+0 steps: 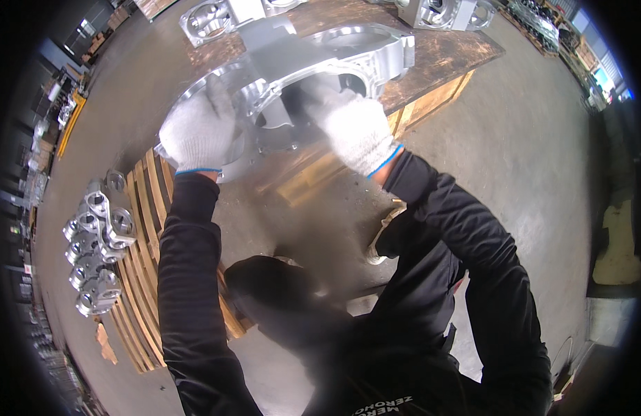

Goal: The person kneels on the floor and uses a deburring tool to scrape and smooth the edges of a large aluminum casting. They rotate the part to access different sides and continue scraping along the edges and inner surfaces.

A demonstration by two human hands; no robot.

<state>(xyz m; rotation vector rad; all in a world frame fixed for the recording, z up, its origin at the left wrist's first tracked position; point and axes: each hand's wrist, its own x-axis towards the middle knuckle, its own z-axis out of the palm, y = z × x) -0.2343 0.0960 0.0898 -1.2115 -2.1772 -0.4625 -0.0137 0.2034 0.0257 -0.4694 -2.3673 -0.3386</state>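
Note:
A large silver metal casting [282,59] with wide round openings spans the space between my two hands, at the near side of a stained wooden workbench [466,52]. My left hand [198,132], in a white knit glove with a blue cuff edge, grips the ring at the casting's left end, its thumb raised along the metal. My right hand [359,128], gloved the same way, closes on the near rim of the right-hand opening. Its fingertips are blurred and partly inside that opening. Whether the casting rests on the bench or hangs just above it, I cannot tell.
More silver castings stand at the bench's far side, one at the left [208,22] and one at the right [442,14]. A slatted wooden pallet [137,277] lies on the floor at left, beside several grouped castings [91,253]. Shelving and goods line the left wall.

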